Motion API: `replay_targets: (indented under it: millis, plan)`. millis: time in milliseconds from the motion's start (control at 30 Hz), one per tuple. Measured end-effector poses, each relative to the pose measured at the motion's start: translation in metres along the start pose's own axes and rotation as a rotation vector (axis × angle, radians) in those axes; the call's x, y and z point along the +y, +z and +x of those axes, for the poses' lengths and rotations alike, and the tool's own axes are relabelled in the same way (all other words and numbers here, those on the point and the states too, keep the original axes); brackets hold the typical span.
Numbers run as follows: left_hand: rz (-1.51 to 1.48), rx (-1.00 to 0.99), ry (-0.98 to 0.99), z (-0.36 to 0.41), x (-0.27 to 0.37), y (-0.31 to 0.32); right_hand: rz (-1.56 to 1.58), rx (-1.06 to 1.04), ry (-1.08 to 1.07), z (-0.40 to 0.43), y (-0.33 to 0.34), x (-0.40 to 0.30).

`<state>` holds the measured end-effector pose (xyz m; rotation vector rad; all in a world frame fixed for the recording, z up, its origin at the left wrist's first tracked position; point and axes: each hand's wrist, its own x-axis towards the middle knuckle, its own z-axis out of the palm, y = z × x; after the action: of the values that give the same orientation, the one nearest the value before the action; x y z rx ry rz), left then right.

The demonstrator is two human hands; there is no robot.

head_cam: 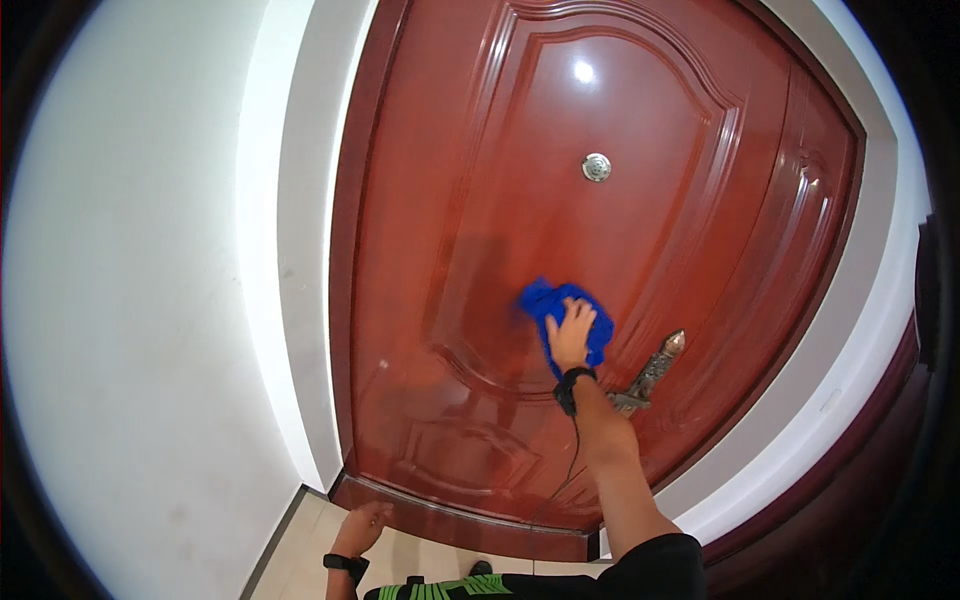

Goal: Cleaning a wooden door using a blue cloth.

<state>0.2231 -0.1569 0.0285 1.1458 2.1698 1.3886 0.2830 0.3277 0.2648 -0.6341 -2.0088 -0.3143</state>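
My right hand (573,330) presses a crumpled blue cloth (600,334) flat against the panel of a glossy red-brown door (555,217). The fingers are spread over the cloth, and a black band with a thin cable is on the wrist. Right of the hand is an ornate metal door handle (654,371), its lower part partly behind my forearm. Above the cloth sits a round metal peephole fitting (597,167). My left hand (365,525) hangs low at the left, away from the door's face, fingers loosely curled, with nothing seen in it.
A white wall (150,262) stands on the left, and a pale frame surrounds the door. The door's red-brown threshold (465,529) crosses the bottom above beige floor tiles (300,532). A dark red surface (840,465) is at the far right. The thin cable hangs from my right wrist.
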Motion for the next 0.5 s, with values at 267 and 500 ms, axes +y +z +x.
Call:
replay_targets:
  millis: [267, 500]
  plan:
    - [0.005, 0.109, -0.083, -0.005, -0.018, -0.013, -0.193, 0.505, 0.233, 0.205, -0.094, 0.009]
    - [-0.012, 0.024, -0.169, -0.022, -0.018, -0.006, -0.389, 0.650, 0.227, 0.342, -0.141, 0.043]
